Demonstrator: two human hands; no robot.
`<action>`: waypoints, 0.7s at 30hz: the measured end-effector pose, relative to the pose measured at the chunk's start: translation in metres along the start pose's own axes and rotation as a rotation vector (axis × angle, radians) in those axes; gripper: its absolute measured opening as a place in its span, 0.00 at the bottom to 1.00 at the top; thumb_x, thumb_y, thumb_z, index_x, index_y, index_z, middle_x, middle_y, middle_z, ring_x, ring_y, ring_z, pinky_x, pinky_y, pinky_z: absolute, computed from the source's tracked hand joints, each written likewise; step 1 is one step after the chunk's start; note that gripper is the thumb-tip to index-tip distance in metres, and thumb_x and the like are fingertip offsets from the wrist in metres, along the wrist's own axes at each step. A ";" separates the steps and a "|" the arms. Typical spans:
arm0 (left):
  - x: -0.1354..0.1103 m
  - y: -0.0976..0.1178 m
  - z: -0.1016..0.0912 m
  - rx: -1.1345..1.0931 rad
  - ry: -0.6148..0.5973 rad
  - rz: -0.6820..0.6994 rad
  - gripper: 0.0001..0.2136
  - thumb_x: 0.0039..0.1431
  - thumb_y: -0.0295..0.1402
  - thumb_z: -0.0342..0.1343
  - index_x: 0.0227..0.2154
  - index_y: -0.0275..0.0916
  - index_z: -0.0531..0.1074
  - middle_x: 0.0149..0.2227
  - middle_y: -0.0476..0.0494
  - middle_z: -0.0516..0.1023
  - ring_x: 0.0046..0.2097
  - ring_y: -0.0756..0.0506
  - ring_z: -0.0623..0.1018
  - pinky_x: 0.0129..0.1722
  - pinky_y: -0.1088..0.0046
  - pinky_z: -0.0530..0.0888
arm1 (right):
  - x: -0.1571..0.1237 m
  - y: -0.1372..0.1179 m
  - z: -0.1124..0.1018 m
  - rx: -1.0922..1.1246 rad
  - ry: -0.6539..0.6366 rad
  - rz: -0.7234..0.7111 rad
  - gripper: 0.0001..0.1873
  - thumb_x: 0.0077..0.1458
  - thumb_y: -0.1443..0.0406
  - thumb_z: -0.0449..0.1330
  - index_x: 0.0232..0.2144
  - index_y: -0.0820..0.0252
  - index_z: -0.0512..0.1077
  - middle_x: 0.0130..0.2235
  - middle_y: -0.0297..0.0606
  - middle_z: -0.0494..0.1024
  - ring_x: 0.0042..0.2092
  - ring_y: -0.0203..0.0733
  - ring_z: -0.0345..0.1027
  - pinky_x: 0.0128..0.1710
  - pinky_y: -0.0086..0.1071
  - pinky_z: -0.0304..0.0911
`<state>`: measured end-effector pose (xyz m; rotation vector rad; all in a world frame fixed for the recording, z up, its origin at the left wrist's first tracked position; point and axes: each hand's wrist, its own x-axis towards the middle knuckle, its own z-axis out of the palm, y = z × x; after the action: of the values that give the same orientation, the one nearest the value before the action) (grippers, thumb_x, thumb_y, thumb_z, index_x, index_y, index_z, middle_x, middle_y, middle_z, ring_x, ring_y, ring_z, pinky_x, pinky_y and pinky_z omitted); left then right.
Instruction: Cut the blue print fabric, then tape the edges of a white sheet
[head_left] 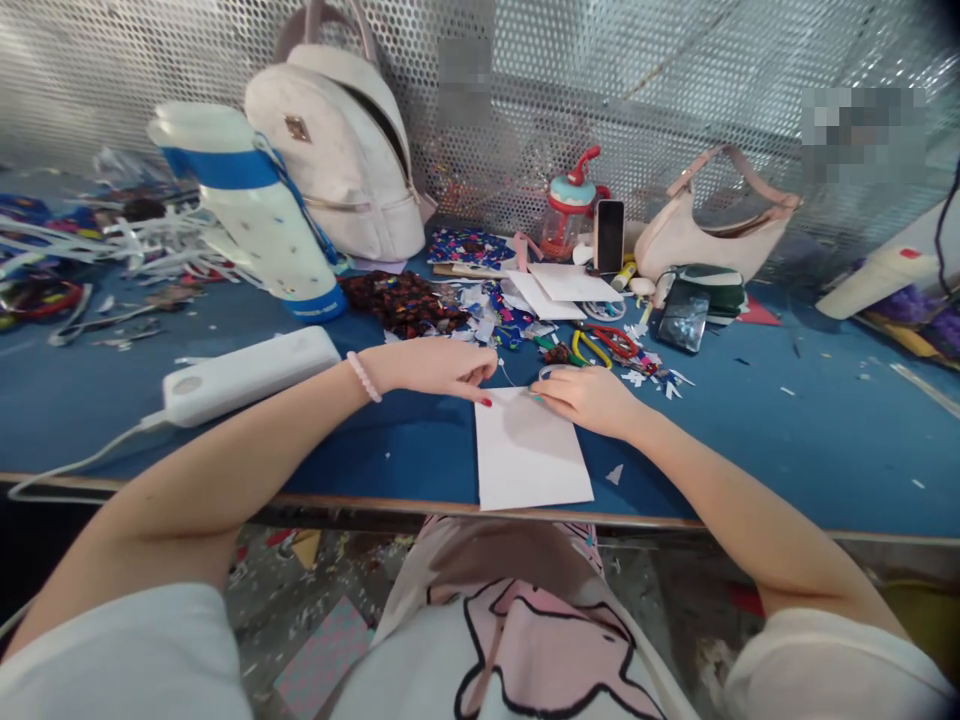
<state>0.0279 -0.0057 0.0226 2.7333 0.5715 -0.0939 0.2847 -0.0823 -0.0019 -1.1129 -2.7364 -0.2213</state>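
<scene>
A white sheet of paper (529, 455) lies near the front edge of the blue table (750, 440). My left hand (439, 366) rests at its top left corner, fingers curled together, with a thin thread or wire showing beside the fingertips. My right hand (589, 397) lies on the sheet's top right corner, fingers closed in a pinch on something small I cannot make out. A bead bracelet (364, 376) circles my left wrist.
A white power bank (251, 373) with cable lies at left, behind it a blue-white bottle (251, 215) and white backpack (345, 140). Red-handled pliers (611, 340), paper scraps, a phone (609, 235), a small bottle (570, 205) and a beige bag (712, 230) stand beyond my hands.
</scene>
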 end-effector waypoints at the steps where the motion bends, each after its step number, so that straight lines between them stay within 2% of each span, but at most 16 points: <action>1: 0.000 -0.002 0.000 -0.005 0.038 -0.028 0.14 0.64 0.43 0.51 0.42 0.37 0.63 0.33 0.47 0.76 0.30 0.49 0.73 0.28 0.76 0.63 | 0.000 0.000 0.000 -0.008 -0.001 -0.003 0.16 0.65 0.64 0.49 0.42 0.58 0.77 0.34 0.38 0.79 0.33 0.35 0.71 0.28 0.28 0.53; 3: 0.001 -0.005 0.000 0.012 0.121 -0.075 0.15 0.65 0.38 0.50 0.50 0.36 0.60 0.37 0.44 0.78 0.33 0.48 0.76 0.31 0.76 0.65 | 0.000 -0.001 -0.001 -0.023 -0.002 -0.010 0.17 0.66 0.63 0.48 0.40 0.59 0.77 0.32 0.37 0.79 0.32 0.35 0.71 0.28 0.29 0.53; 5: 0.002 -0.005 0.001 0.064 0.159 -0.085 0.16 0.66 0.36 0.49 0.53 0.37 0.59 0.39 0.43 0.79 0.36 0.47 0.77 0.33 0.76 0.66 | 0.000 -0.001 -0.002 -0.036 0.007 -0.020 0.17 0.66 0.63 0.48 0.39 0.60 0.77 0.32 0.37 0.79 0.32 0.35 0.71 0.28 0.29 0.54; 10: 0.001 0.001 0.002 0.262 0.159 -0.071 0.10 0.68 0.36 0.46 0.45 0.39 0.69 0.34 0.45 0.79 0.31 0.47 0.77 0.30 0.75 0.63 | 0.000 -0.001 0.000 -0.052 0.015 -0.010 0.17 0.65 0.64 0.47 0.41 0.60 0.77 0.32 0.38 0.80 0.32 0.37 0.71 0.29 0.30 0.55; 15: 0.001 0.003 0.004 0.353 0.185 -0.056 0.12 0.67 0.36 0.48 0.49 0.38 0.67 0.32 0.45 0.79 0.31 0.45 0.78 0.29 0.75 0.65 | 0.000 0.000 0.002 -0.055 0.017 0.037 0.16 0.64 0.65 0.49 0.44 0.60 0.76 0.36 0.40 0.79 0.34 0.37 0.71 0.29 0.29 0.56; 21: 0.002 0.008 0.008 0.504 0.172 -0.089 0.11 0.66 0.39 0.50 0.45 0.38 0.67 0.29 0.45 0.78 0.31 0.44 0.79 0.28 0.74 0.67 | 0.000 -0.001 0.002 -0.031 0.001 0.076 0.16 0.63 0.65 0.50 0.46 0.60 0.75 0.40 0.41 0.78 0.36 0.37 0.70 0.28 0.27 0.56</action>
<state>0.0332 -0.0147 0.0173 3.2243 0.8116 -0.0268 0.2840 -0.0829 -0.0041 -1.2222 -2.6925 -0.2548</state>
